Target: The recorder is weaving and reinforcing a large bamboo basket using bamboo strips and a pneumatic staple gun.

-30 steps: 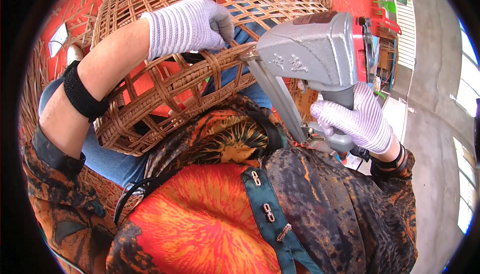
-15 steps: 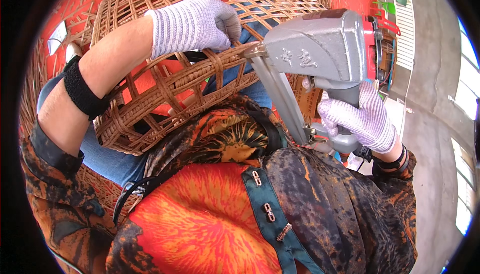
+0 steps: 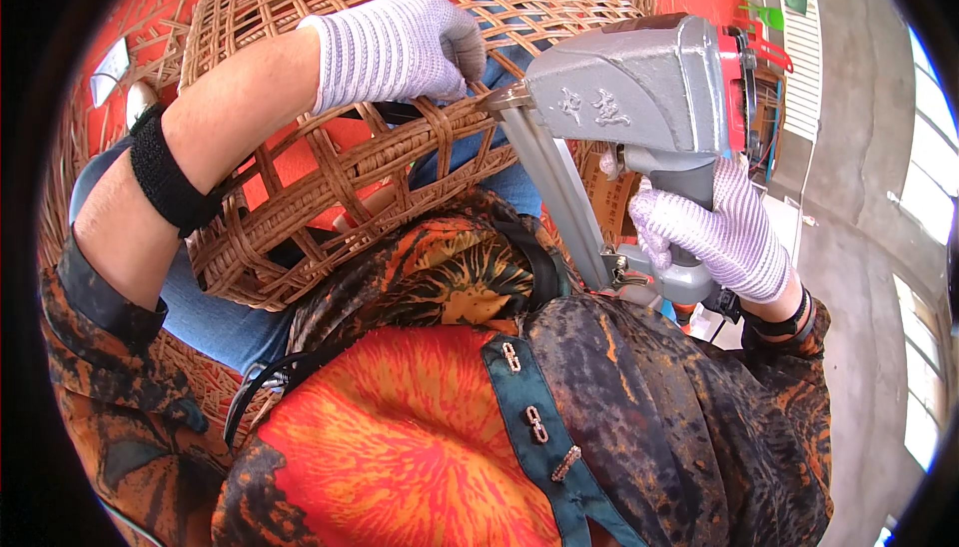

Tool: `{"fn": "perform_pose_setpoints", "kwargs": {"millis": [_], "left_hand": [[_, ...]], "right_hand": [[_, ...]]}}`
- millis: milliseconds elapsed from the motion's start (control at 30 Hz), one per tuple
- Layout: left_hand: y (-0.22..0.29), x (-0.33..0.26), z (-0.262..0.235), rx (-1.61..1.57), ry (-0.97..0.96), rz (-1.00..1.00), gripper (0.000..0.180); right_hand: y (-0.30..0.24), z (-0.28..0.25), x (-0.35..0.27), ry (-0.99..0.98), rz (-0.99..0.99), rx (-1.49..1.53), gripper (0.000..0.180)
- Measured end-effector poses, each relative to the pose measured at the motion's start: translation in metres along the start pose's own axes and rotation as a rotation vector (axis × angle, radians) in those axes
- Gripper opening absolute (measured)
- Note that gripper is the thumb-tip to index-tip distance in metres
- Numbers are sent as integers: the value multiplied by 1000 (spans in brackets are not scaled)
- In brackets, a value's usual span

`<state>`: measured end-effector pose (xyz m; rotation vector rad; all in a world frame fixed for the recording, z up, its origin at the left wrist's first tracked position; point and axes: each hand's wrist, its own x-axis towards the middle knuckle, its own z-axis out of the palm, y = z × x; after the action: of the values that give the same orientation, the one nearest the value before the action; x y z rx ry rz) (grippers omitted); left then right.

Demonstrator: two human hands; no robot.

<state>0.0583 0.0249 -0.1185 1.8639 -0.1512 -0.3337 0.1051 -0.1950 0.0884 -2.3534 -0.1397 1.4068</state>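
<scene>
Curling over the braided rim of the brown open-weave wicker basket (image 3: 385,155), the white ribbed-knit-gloved left hand (image 3: 405,47) is half-closed; whether it grips strands is hidden. Basketwork spreads beyond it, far edge cut off. To its right, the likewise gloved right hand (image 3: 717,232) wraps the handle of the angular silver-grey metal gun-shaped tool (image 3: 629,92), nose at the rim. Open room lies right of that hand.

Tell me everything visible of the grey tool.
The grey tool has a bulky, metal-looking body with raised markings, a red and black end, a dark grip and a straight silvery arm slanting downward. The right hand holds the grip. Its nose is at the edge of the woven basket; contact is unclear.
</scene>
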Motion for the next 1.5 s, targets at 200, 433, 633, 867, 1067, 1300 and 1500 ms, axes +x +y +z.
{"fn": "perform_pose_setpoints", "kwargs": {"millis": [200, 433, 633, 867, 1067, 1300, 1500], "left_hand": [[-1, 1, 2, -49, 6, -4, 20], [2, 2, 1, -6, -17, 13, 20], [0, 2, 2, -40, -25, -8, 21], [0, 1, 6, 40, -10, 7, 23], [2, 2, 10, 80, -4, -2, 20], [-6, 5, 13, -2, -10, 40, 15], [-6, 5, 12, -56, -8, 51, 14]], "right_hand": [[2, 1, -2, -2, -30, 28, 41], [5, 0, -1, 10, -36, 85, 41], [-1, 1, -3, 10, -6, 18, 39], [-10, 13, 11, -5, 26, -54, 27], [-1, 7, -7, 52, -37, 8, 33], [0, 4, -17, 84, 29, -54, 36], [8, -2, -7, 40, -12, 8, 39]]}}
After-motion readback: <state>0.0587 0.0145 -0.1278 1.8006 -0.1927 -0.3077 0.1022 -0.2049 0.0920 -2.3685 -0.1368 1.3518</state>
